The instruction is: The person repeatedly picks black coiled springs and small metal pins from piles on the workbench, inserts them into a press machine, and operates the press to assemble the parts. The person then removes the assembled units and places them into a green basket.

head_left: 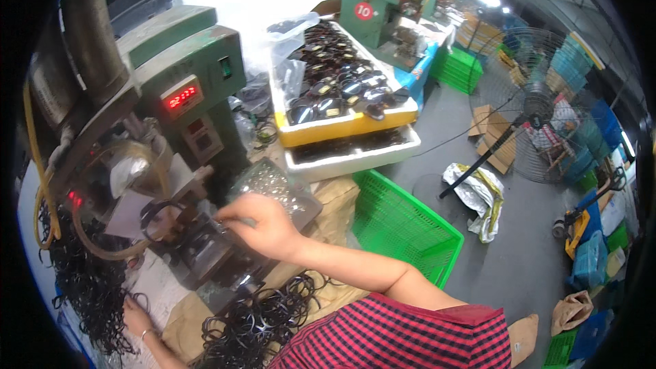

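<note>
Small part: pinched in the right hand [263, 222] fingertips at the green press machine [184, 89], too small to identify.
Left hand [137, 318]: lies flat, fingers loose, on the pile of black frames [82, 287]; holds nothing.
Nearby: more black frames [256, 321] below; tray of small metal parts [270, 181] just behind the right hand.
Beyond: green basket [403, 222], foam boxes of glasses [342, 96].

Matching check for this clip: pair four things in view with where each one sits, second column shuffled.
1. right hand
2. left hand
3. green plastic basket
4. standing fan

A. low on the left, by the pile of black rings
B. on the floor to the right of the bench
C. at the green machine, fingers pinched
D. far right, on the grey floor

Pairs: 1-C, 2-A, 3-B, 4-D
</note>
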A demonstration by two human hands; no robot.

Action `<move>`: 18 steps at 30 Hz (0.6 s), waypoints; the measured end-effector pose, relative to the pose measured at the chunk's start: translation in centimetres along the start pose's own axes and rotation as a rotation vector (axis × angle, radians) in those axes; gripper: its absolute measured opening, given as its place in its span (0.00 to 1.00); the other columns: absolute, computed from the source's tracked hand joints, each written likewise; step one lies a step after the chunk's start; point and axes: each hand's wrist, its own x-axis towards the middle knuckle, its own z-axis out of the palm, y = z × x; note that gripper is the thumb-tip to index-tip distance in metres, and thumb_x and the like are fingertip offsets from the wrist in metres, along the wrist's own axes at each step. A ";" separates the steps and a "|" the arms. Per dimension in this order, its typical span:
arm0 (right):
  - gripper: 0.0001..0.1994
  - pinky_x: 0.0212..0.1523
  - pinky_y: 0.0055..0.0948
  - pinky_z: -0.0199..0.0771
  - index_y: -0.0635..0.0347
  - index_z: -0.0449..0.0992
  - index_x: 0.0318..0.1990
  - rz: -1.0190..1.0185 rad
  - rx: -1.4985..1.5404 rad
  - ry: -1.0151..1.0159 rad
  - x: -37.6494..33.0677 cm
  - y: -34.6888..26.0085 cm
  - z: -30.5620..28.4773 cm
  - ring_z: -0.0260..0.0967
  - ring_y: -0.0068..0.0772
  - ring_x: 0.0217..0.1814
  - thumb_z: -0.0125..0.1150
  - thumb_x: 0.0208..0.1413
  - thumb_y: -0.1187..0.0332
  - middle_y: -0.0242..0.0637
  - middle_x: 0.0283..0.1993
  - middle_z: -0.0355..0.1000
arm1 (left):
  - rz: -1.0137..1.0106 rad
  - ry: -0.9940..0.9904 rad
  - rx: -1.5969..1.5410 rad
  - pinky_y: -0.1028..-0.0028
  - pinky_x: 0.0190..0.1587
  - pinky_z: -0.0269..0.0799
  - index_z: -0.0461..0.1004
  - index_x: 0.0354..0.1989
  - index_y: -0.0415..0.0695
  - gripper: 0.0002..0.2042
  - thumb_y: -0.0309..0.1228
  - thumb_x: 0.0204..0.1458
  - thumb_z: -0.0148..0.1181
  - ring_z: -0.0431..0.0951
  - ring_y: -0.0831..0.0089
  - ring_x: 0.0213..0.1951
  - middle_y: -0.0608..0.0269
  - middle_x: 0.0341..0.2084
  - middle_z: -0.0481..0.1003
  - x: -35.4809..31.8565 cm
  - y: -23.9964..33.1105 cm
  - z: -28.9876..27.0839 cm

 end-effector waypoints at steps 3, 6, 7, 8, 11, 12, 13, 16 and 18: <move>0.11 0.44 0.37 0.71 0.60 0.77 0.41 -0.009 0.015 0.015 1.0 0.7 2.0 0.72 0.46 0.41 0.62 0.47 0.74 0.43 0.37 0.75 | 0.070 -0.030 0.050 0.54 0.44 0.71 0.75 0.50 0.42 0.24 0.49 0.61 0.43 0.76 0.45 0.44 0.46 0.42 0.77 0.1 1.1 0.6; 0.16 0.48 0.29 0.73 0.64 0.76 0.47 0.240 0.241 -0.042 0.1 -0.1 3.1 0.74 0.32 0.46 0.61 0.49 0.77 0.41 0.44 0.76 | 0.076 -0.216 -0.030 0.56 0.45 0.70 0.72 0.54 0.43 0.26 0.51 0.60 0.45 0.75 0.46 0.46 0.45 0.45 0.76 -1.0 0.8 -0.4; 0.18 0.49 0.26 0.73 0.65 0.73 0.51 0.278 0.302 -0.053 -0.2 0.3 3.5 0.73 0.26 0.47 0.59 0.51 0.78 0.38 0.48 0.74 | 0.072 -0.069 -0.052 0.57 0.46 0.70 0.69 0.57 0.42 0.25 0.50 0.61 0.46 0.75 0.46 0.47 0.43 0.46 0.75 -1.8 0.5 0.3; 0.19 0.49 0.26 0.73 0.66 0.72 0.52 0.294 0.340 -0.038 -0.2 0.3 3.6 0.73 0.25 0.46 0.59 0.51 0.78 0.38 0.48 0.74 | 0.072 0.082 -0.075 0.59 0.47 0.70 0.66 0.60 0.42 0.26 0.48 0.61 0.46 0.75 0.46 0.48 0.42 0.48 0.74 -2.2 0.8 0.2; 0.21 0.47 0.24 0.73 0.66 0.69 0.55 0.346 0.420 -0.042 0.0 -0.1 3.5 0.72 0.23 0.45 0.59 0.51 0.79 0.35 0.49 0.73 | 0.304 0.221 -0.779 0.69 0.55 0.64 0.66 0.55 0.38 0.17 0.35 0.63 0.49 0.71 0.62 0.52 0.50 0.52 0.69 -5.2 7.1 -5.9; 0.21 0.46 0.23 0.72 0.66 0.68 0.55 0.367 0.494 -0.073 0.2 -0.5 3.8 0.72 0.22 0.44 0.59 0.51 0.79 0.35 0.48 0.73 | 0.240 0.193 -1.048 0.71 0.55 0.63 0.68 0.51 0.38 0.14 0.33 0.62 0.50 0.69 0.66 0.50 0.54 0.49 0.70 -8.0 9.8 -10.6; 0.21 0.45 0.23 0.72 0.65 0.68 0.55 0.387 0.545 -0.084 0.4 -1.4 3.5 0.72 0.21 0.44 0.58 0.51 0.79 0.36 0.47 0.73 | 0.442 0.371 -0.816 0.69 0.56 0.64 0.69 0.52 0.39 0.14 0.33 0.62 0.50 0.70 0.65 0.52 0.54 0.48 0.71 -7.9 9.1 -11.2; 0.23 0.43 0.23 0.72 0.65 0.67 0.55 0.469 0.648 -0.084 0.7 -2.8 4.2 0.71 0.21 0.40 0.58 0.49 0.81 0.37 0.44 0.73 | 0.758 0.251 -1.105 0.71 0.53 0.64 0.67 0.46 0.38 0.08 0.27 0.61 0.50 0.70 0.69 0.46 0.58 0.43 0.70 -10.8 15.8 -16.6; 0.23 0.42 0.22 0.71 0.65 0.66 0.55 0.518 0.704 -0.038 0.3 -3.3 5.0 0.70 0.20 0.39 0.58 0.49 0.82 0.36 0.41 0.72 | 0.675 0.244 -1.056 0.73 0.53 0.62 0.63 0.46 0.38 0.07 0.23 0.61 0.49 0.69 0.72 0.45 0.58 0.43 0.69 -10.8 19.2 -17.2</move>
